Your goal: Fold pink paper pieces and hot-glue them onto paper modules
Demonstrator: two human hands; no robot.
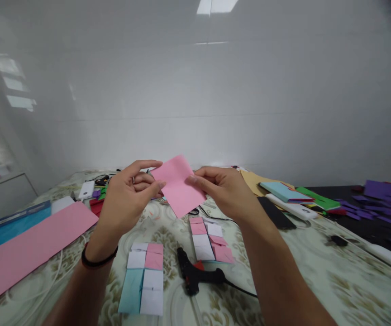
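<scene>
A square of pink paper (179,186) is held up in the air between my two hands, turned so that one corner points down. My left hand (131,192) pinches its left edge between thumb and fingers. At the right edge, my right hand (221,188) grips the paper with thumb on the near face. Below on the table lie a panel of white, pink and blue folded papers (143,278) and a similar pink and white panel (211,240). Between them rests a black hot glue gun (195,274) on its side, its cord running right.
A long pink sheet (35,246) lies over a blue packet (15,224) on the left. To the right are a black phone-like slab (275,213), a white power strip (292,207), stacked coloured papers (285,192) and scattered purple pieces (382,203). A pale wall (195,90) stands behind the patterned tablecloth.
</scene>
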